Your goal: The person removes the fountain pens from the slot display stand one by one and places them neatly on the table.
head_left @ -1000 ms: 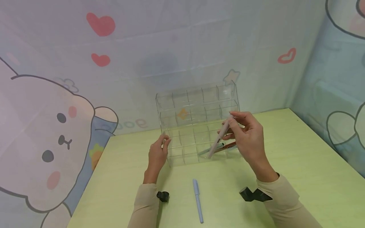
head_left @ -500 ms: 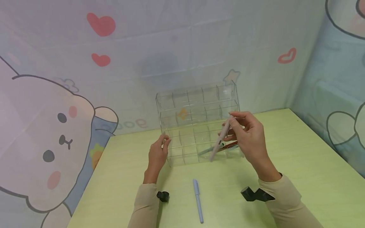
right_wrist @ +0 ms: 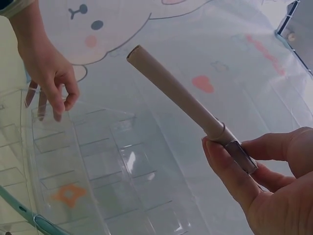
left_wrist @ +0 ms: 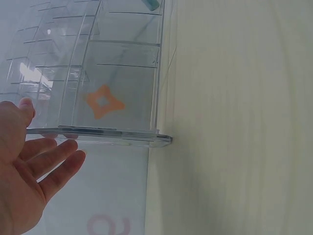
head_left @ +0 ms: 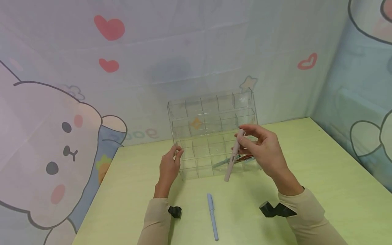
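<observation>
A clear acrylic pen organizer (head_left: 213, 112) with stepped rows of compartments stands on the table. My left hand (head_left: 169, 166) holds its left side panel, thumb on one face and fingers on the other in the left wrist view. My right hand (head_left: 269, 151) pinches a pale pink pen (head_left: 233, 156) near its clip end, in front of the organizer's right part. The pen slants, lower end free, above the table. Behind it, a green pen (head_left: 221, 162) and a red pen (head_left: 245, 158) lean in the lowest row, partly hidden by the right hand.
A light blue capped pen (head_left: 212, 216) lies on the yellow-green table (head_left: 122, 204) between the forearms. A printed cloth (head_left: 147, 41) hangs close behind the organizer. Black camera mounts sit at both wrists.
My right hand has moved slightly left and down, toward me, bringing the pink pen's lower end out past the organizer's front. My left hand stays on the side panel.
</observation>
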Demonstrator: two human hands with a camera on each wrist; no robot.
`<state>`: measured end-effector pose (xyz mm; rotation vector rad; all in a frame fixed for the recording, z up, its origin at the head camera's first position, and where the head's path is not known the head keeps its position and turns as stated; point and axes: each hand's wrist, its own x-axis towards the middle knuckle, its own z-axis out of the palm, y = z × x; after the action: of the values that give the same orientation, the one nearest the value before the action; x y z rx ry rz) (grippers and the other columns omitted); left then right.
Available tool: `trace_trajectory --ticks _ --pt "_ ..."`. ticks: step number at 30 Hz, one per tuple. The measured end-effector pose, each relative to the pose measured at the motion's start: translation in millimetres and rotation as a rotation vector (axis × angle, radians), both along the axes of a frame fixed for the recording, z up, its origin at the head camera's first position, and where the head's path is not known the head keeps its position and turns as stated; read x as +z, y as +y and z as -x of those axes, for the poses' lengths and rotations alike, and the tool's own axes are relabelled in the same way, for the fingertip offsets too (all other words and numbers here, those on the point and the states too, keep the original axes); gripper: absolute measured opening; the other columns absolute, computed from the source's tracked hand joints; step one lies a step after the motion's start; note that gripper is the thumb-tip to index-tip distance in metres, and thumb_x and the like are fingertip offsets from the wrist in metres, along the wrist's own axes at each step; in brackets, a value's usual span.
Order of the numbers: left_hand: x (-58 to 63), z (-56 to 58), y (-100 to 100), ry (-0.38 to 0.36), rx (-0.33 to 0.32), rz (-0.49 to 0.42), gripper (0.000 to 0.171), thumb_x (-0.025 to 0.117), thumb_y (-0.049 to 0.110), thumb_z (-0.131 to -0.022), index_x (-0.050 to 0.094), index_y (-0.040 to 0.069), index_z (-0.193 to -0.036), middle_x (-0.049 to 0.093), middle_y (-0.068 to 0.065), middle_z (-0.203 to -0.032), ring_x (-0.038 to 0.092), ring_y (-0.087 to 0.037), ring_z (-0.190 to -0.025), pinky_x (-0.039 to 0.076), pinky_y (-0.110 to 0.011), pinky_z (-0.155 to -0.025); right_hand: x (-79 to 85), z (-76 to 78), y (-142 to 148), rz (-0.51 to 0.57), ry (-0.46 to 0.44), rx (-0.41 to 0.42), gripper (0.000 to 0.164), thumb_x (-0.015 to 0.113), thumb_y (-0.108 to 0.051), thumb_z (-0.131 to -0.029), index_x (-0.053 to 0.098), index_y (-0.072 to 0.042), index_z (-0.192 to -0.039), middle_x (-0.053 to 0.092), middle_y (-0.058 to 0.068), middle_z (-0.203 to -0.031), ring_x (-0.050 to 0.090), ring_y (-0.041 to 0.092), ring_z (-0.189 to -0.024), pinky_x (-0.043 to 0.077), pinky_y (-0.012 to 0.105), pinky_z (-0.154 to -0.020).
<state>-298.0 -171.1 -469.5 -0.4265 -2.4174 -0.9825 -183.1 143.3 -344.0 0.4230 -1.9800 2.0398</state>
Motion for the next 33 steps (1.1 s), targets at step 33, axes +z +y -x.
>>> trace_trajectory --ticks 33 --pt "1.1 -1.1 0 -0.034 -0.004 -0.004 0.013 0.056 0.029 -0.104 0.062 0.018 -0.107 0.067 -0.020 -0.123 0.073 -0.037 -0.089 0.053 -0.048 -0.059 -19.7 11.7 -16 -0.181 -0.107 0.272 0.048 0.069 0.010 -0.085 0.055 0.002 -0.130 0.049 0.019 -0.135 0.061 0.029 -0.106 0.056 0.041 -0.080"
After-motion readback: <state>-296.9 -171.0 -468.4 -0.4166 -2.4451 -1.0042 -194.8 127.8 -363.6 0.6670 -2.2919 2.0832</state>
